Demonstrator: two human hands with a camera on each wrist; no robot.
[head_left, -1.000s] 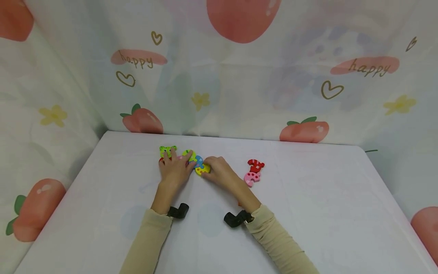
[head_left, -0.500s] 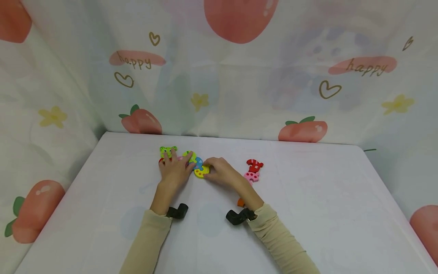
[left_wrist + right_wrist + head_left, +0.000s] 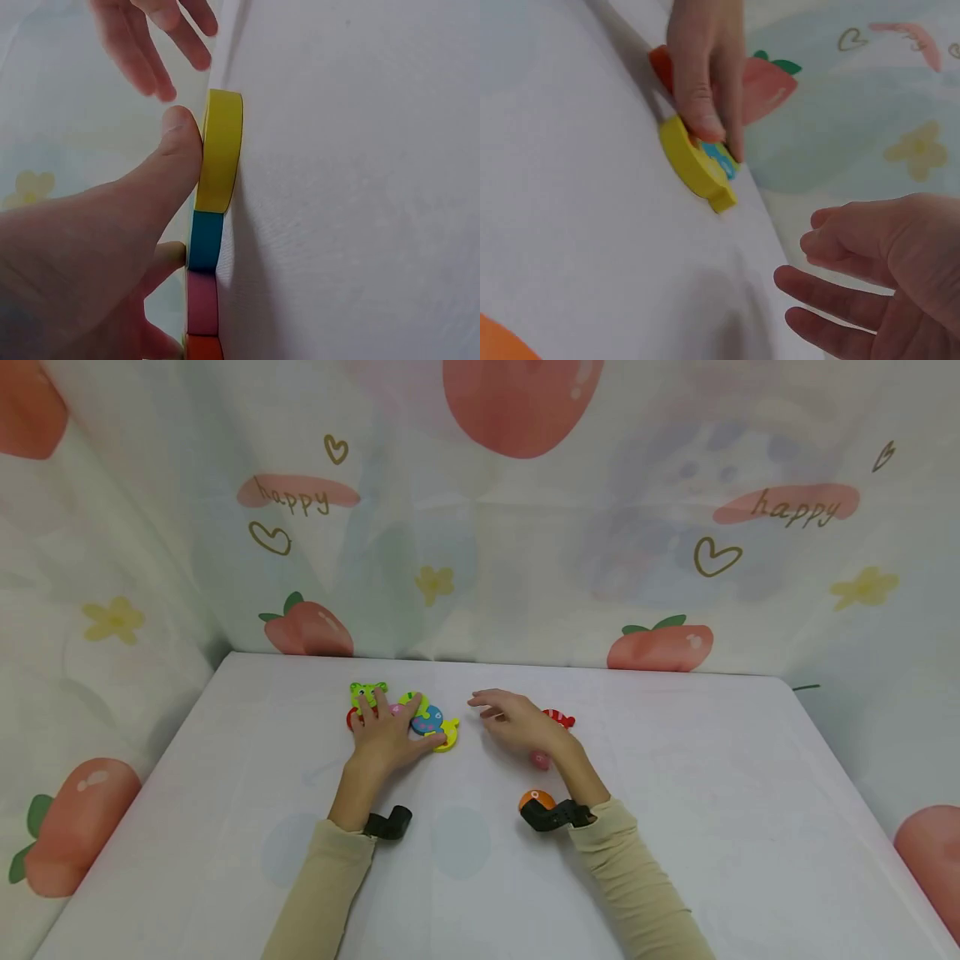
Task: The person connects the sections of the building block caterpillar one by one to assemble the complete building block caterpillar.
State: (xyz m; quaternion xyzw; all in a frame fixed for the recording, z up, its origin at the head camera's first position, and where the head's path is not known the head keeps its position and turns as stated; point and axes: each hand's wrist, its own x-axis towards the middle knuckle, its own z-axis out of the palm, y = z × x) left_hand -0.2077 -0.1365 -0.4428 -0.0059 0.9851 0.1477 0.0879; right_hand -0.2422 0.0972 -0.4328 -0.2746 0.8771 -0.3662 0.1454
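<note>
A row of colourful wooden puzzle pieces lies flat on the table. It runs from a green animal head (image 3: 363, 690) through a blue piece (image 3: 427, 720) to a curved yellow piece (image 3: 452, 734) at the right end. My left hand (image 3: 384, 735) rests on the row with fingers spread. In the left wrist view its thumb lies against the yellow piece (image 3: 220, 154); the palm hides some middle pieces. My right hand (image 3: 519, 723) hovers to the right of the row, fingers loosely bent and holding nothing. The right wrist view shows a gap between this hand (image 3: 885, 277) and the yellow piece (image 3: 688, 161).
Under and beside the right forearm lie loose pieces: a red striped one (image 3: 558, 718), a pink one (image 3: 540, 761) and a round orange one (image 3: 537, 797), partly covered by the wrist camera. A printed curtain (image 3: 480, 568) hangs behind the white table (image 3: 712, 827).
My right hand has let go of the yellow piece and moved right, over the loose pieces. The left thumb has shifted onto the yellow piece; the other left fingers stay put.
</note>
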